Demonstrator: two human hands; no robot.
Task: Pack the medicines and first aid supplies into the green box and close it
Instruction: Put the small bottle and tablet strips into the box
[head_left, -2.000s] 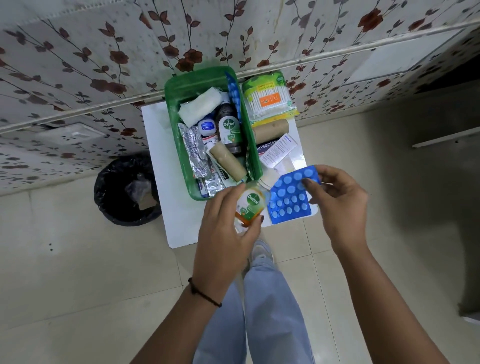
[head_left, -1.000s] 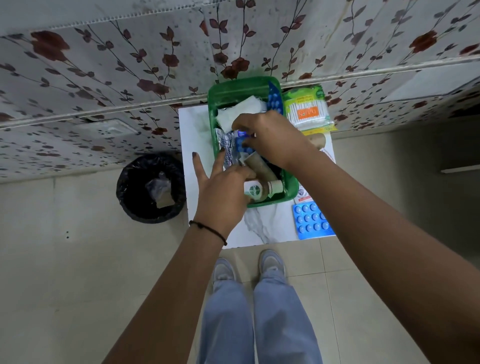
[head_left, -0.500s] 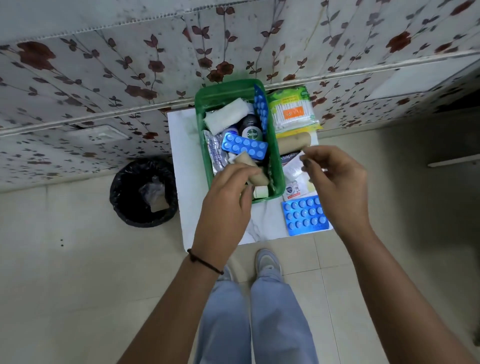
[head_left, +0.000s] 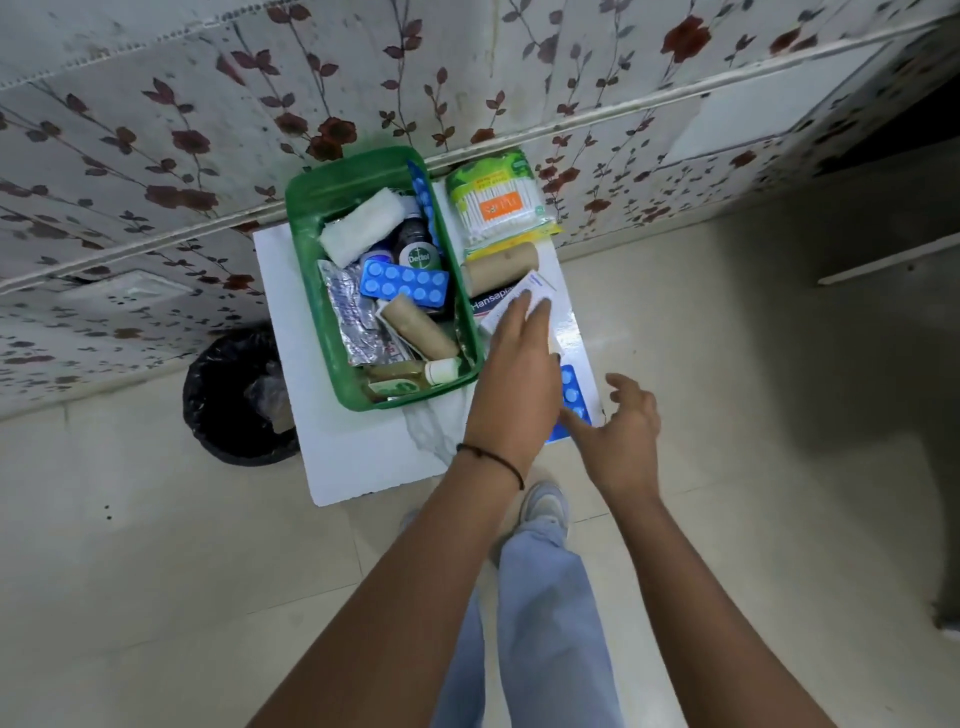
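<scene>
The green box (head_left: 382, 280) stands open on the white table (head_left: 363, 457), its far end against the floral wall (head_left: 156, 130), and already holds gauze, a Dettol bottle (head_left: 418, 249), a blue blister strip (head_left: 405, 285), foil strips and a brown roll. The left hand (head_left: 519, 384) reaches across to the right of the box, fingers extended flat and touching a white paper packet (head_left: 540, 288) that lies over the Hansaplast box (head_left: 491, 304); it grips nothing yet. The right hand (head_left: 623, 431) hovers open and empty at the table's near right edge, just beside a blue tablet sheet (head_left: 571, 395) partly hidden under the left wrist. The packet is judged light, thin and flexible; take it by one edge, pinched between thumb and fingers, since a flat press will only slide it. The tablet sheet is stiff but creases easily. A cotton bud pack (head_left: 496, 205) and a bandage roll (head_left: 501, 267) remain outside the box. The box is nearly full, so flat items should be slipped along a wall. A black bin (head_left: 234, 410) stands left of the table, clear of the work.
</scene>
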